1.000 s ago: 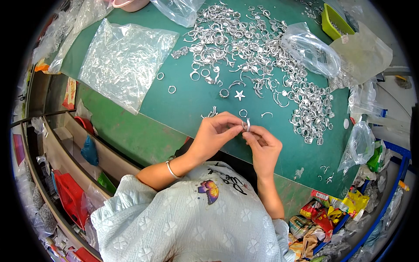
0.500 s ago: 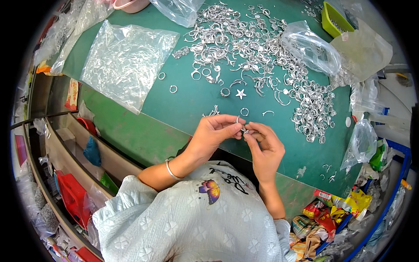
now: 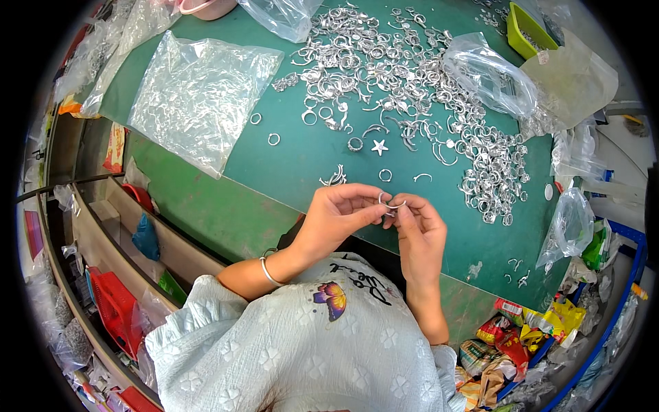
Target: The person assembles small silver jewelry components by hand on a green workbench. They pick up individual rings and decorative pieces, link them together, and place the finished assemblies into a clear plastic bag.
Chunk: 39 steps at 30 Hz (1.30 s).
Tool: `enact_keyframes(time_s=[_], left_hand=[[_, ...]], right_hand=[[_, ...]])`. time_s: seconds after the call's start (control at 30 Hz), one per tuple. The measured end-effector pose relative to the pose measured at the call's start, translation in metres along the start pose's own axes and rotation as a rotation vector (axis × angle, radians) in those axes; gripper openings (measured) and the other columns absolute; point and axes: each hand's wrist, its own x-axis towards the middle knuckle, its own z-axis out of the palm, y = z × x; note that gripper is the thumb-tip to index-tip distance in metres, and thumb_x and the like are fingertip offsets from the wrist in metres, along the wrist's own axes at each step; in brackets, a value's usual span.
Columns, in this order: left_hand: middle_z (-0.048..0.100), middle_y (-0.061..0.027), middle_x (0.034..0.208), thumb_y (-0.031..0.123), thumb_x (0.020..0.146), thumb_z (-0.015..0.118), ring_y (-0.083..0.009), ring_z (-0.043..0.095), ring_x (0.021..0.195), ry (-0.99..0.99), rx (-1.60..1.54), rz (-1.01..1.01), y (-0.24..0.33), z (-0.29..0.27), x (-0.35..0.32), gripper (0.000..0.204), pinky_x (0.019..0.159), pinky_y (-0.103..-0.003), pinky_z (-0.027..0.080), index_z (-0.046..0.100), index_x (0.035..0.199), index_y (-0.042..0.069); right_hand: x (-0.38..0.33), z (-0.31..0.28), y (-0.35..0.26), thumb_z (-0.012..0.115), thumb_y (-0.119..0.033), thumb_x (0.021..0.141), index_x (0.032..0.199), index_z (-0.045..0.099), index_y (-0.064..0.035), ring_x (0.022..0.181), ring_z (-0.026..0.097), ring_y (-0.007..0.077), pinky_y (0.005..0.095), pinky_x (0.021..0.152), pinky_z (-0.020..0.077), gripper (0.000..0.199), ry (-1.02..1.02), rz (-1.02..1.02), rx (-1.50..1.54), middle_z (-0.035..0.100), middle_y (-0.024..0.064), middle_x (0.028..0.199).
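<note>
My left hand (image 3: pixel 343 211) and my right hand (image 3: pixel 420 225) meet above the near edge of the green table (image 3: pixel 288 161). Between their fingertips is a thin silver-coloured ring (image 3: pixel 392 206), its curved band showing. Both hands are closed in a pinch on it; fingers partly cover it, and I cannot tell whether a second piece is there. Just beyond lie a loose ring (image 3: pixel 386 176), a curved open piece (image 3: pixel 422 177) and a star-shaped piece (image 3: pixel 379 147). A small cluster of silver pieces (image 3: pixel 334 176) lies beside my left hand.
A large heap of silver rings (image 3: pixel 405 75) spreads across the table's far and right parts. A flat clear plastic bag (image 3: pixel 199 96) lies at the left, another bag (image 3: pixel 491 75) over the heap. A yellow-green basket (image 3: pixel 527 33) stands far right. Wrappers (image 3: pixel 508 336) fill the lower right.
The ring has turned between my fingers, and more of its curved band shows. My right hand's fingers have shifted slightly; the pieces on the table lie as before.
</note>
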Motion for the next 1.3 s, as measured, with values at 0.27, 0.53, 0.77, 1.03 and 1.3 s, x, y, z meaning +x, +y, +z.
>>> enact_keyframes(time_s=[0.27,0.53,0.77,1.03,1.3], left_hand=[[0.067,-0.0088,0.092,0.001,0.084,0.064,-0.0118,0.061,0.077,0.007,-0.001,-0.028,0.0,-0.003,0.001,0.021,0.072,-0.024,0.05,0.064,0.105,-0.003],[0.066,-0.0082,0.088,0.002,0.086,0.063,-0.0119,0.06,0.076,-0.019,-0.033,-0.025,0.002,-0.001,-0.002,0.021,0.071,-0.024,0.049,0.064,0.105,-0.004],[0.064,-0.0077,0.09,0.002,0.086,0.063,-0.0121,0.059,0.079,-0.051,0.002,-0.021,0.009,0.002,-0.005,0.02,0.071,-0.024,0.049,0.064,0.104,-0.004],[0.061,-0.0058,0.094,0.001,0.085,0.063,-0.0108,0.059,0.082,-0.074,0.028,0.01,0.009,0.003,-0.009,0.019,0.072,-0.024,0.05,0.065,0.104,-0.002],[0.06,-0.0074,0.077,-0.003,0.075,0.07,-0.0139,0.058,0.068,0.088,0.868,0.418,0.015,-0.017,0.001,0.019,0.062,-0.026,0.045,0.067,0.093,0.001]], right_hand=[[-0.001,-0.005,0.0,0.055,-0.008,0.092,0.103,0.059,0.0041,0.08,0.058,0.0151,0.0281,0.07,0.0466,0.016,-0.01,0.049,0.187,0.063,0.0095,0.094],[-0.003,-0.011,-0.002,0.053,-0.009,0.093,0.104,0.059,0.0026,0.079,0.057,0.0166,0.0295,0.071,0.0454,0.017,-0.067,0.246,0.477,0.061,0.0097,0.095],[-0.008,-0.008,-0.004,0.055,-0.008,0.092,0.105,0.059,0.0035,0.08,0.057,0.0159,0.0289,0.072,0.0458,0.018,-0.055,0.126,0.322,0.062,0.0103,0.094],[-0.013,-0.001,-0.006,0.059,-0.004,0.089,0.103,0.06,0.0047,0.08,0.058,0.0142,0.026,0.072,0.0458,0.016,0.002,-0.052,0.112,0.064,0.011,0.093],[-0.021,-0.039,-0.01,0.058,0.001,0.088,0.099,0.06,0.0045,0.081,0.059,0.0131,0.0248,0.073,0.0468,0.012,0.255,-0.186,-0.219,0.065,0.01,0.092]])
